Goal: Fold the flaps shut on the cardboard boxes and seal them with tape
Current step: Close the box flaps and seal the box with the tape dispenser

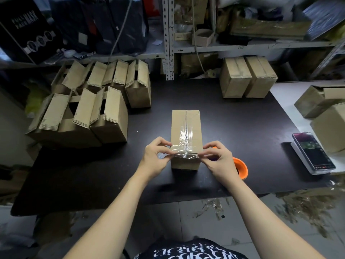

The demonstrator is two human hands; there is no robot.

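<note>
Cardboard is forming the closed box (185, 131) that is standing lengthwise at the middle of the black table (233, 118), with its near end lying directly between the two hands. Its top flaps are meeting along a centre seam. A strip of clear tape (184, 153) is running across the near top edge, crossing the seam and wrinkling where it is folding over the front face.

The left hand (156, 158) is pinching the left end of the clear tape between thumb and forefinger at the box's near left corner. The right hand (218, 158) is pinching the right end in the same manner at the near right corner. Both hands are touching the box at these corners.

An orange object (241, 168) is sitting just behind the right hand, partly hidden by it. A group of open-flap boxes (84, 113) is standing to the left, well apart from the hands. Two sealed boxes (246, 77) are standing at the far right of the table. A phone (313, 151) is lying near the right edge.
</note>
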